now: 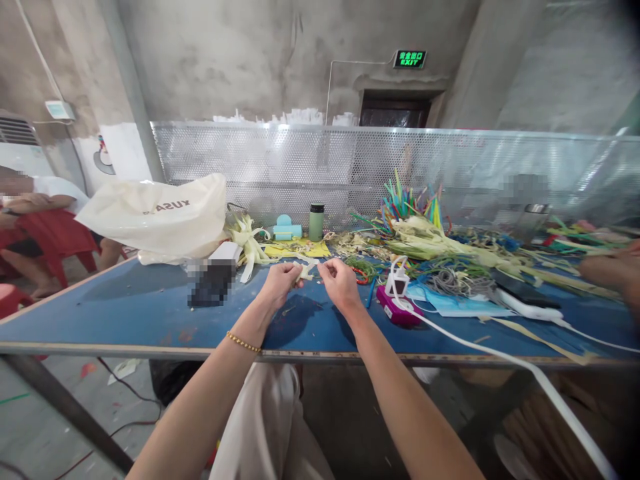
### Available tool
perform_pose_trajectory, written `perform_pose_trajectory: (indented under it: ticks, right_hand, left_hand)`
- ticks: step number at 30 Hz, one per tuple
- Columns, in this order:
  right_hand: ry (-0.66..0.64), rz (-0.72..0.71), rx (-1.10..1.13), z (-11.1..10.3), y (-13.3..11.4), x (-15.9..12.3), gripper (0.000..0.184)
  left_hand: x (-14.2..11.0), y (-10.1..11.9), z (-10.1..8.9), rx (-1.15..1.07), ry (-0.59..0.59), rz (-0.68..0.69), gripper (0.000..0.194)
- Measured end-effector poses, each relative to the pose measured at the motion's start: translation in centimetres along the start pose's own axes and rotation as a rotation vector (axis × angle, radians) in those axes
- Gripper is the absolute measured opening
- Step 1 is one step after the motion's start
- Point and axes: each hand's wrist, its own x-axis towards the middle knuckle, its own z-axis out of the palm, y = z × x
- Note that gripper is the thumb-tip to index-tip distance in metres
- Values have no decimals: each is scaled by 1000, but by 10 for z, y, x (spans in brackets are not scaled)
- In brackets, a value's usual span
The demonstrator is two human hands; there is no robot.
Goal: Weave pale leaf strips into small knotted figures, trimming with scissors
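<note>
My left hand (281, 283) is closed, thumb and fingers pinching a small pale corn husk piece (307, 269) just above the blue table. Close beside it on the right, my right hand (341, 283) is also pinched, fingertips at the other end of the pale piece. The exact shape of the piece is too small to make out. Behind my hands lies a yellow sheet (295, 249) with husk scraps. A bunch of pale corn husks (246, 241) rests to the left, and a larger husk pile (425, 237) to the right.
On the blue table (125, 300) are a white bag (160, 217), a green bottle (316, 223), coiled wire (457, 280), a blue mask (460, 303) and a purple power block (397, 308) with a white cable. Another person's hand (613, 270) reaches in at right. A perforated metal screen (280, 157) stands behind.
</note>
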Motion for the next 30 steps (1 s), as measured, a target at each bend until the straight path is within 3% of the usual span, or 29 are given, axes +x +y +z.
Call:
perform_pose_trajectory:
  ticks: [5, 8, 19, 30]
  right_hand:
    - [-203, -153, -25, 4, -10, -6, 29]
    - [-248, -177, -9, 10, -10, -8, 23]
    - [-121, -112, -132, 15, -10, -8, 17]
    - [-154, -106, -74, 16, -12, -8, 17]
  left_hand:
    - [6, -7, -3, -65, 122, 67, 30]
    - [8, -9, -2, -17, 190, 165, 34]
    - [-3, 3, 13, -19, 72, 195, 37]
    - [4, -8, 7, 51, 158, 220, 37]
